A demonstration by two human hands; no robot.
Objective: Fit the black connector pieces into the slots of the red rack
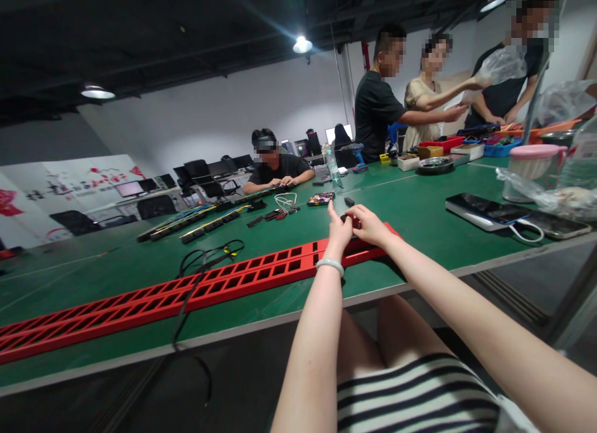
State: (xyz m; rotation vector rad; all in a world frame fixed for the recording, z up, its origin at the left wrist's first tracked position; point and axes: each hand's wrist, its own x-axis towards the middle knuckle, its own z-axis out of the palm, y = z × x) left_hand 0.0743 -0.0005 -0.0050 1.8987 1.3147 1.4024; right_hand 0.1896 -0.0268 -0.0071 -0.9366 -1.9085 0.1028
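Observation:
Both my hands meet over the right end of a long red slotted frame (242,276) lying along the table's near edge. My left hand (340,229), with a pale bracelet at its wrist, has one finger extended upward and its other fingers curled. Opposite it, my right hand (369,225) is closed in a pinch. A small black part (344,218) shows between the fingertips of both hands; its shape is mostly hidden. Just beyond the hands lies another small dark piece (349,201). A black strap (190,290) drapes over the red frame and hangs off the table edge.
On the green table (401,196) are a phone on a white power bank (485,213), a pink-lidded container (536,165) and a clear bottle (333,168). Strips with cables (217,224) lie to the left. One person sits across; several others stand at the right.

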